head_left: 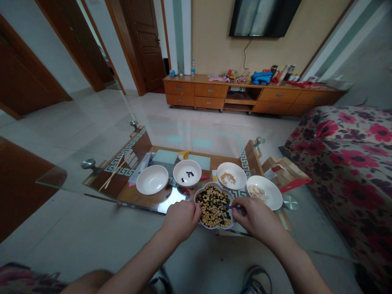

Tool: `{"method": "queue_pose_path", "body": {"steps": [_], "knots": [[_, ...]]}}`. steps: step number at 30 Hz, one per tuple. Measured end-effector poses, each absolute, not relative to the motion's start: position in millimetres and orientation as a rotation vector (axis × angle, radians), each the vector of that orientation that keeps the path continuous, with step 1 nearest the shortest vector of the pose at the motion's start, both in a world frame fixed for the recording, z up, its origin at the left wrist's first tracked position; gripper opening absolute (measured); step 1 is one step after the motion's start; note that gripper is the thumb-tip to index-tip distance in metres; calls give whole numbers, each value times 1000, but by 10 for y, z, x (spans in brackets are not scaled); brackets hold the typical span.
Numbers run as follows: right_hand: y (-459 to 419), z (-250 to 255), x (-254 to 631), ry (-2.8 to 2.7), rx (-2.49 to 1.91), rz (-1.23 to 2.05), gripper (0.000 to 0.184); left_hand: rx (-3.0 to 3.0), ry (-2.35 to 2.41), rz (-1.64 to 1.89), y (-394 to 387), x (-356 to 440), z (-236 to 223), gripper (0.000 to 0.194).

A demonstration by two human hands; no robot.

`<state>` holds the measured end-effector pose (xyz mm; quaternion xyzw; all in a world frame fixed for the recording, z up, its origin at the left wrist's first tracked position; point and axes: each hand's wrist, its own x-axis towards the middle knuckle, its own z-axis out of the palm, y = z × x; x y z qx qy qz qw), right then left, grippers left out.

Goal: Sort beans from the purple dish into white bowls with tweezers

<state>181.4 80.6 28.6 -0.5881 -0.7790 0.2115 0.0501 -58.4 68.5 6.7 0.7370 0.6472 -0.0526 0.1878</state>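
A flower-shaped bowl point(214, 188) of mixed yellow, green and black beans sits at the near edge of a glass table point(101, 134). My left hand point(181, 219) is closed against the bowl's left rim. My right hand point(256, 218) pinches a thin dark tool point(232, 207) whose tip reaches into the beans. Behind stand an empty white bowl point(152, 179), a white bowl with a few black beans point(187, 172), a white bowl with tan beans point(231, 175) and a white bowl with pale seeds point(264, 192).
Chopsticks point(114, 173) lie on the table's lower shelf at the left. A floral sofa point(346, 155) fills the right side, a cardboard box point(283, 173) beside it. A wooden cabinet point(245, 96) and a wall-mounted TV point(263, 16) stand across the tiled floor.
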Motion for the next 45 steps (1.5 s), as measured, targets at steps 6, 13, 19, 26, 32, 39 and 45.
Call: {"method": "queue_pose_path", "body": {"steps": [6,13,19,26,32,39,45], "knots": [[802,289,1813,-2376,-1808,667,22,2062,1817,-167,690,-584,83,62],[798,247,1823,-2403,-1774,656,22,2061,1821,-169,686,-580,75,61],[799,250,1824,-2381,-1752,669,23,2069,1815,-153,686,-583,73,62],[795,262,1818,-2374,-1761,642,22,2064,1810,-155,685,-583,84,63],[802,265,1824,-2397,-1773,641,23,2060,1808,-163,686,-583,97,62],[801,289,1814,-2413,-1765,653,22,2030,1813,-179,686,-576,105,62],[793,315,1815,-2386,-1796,656,23,2058,1810,-161,681,-585,85,64]]}}
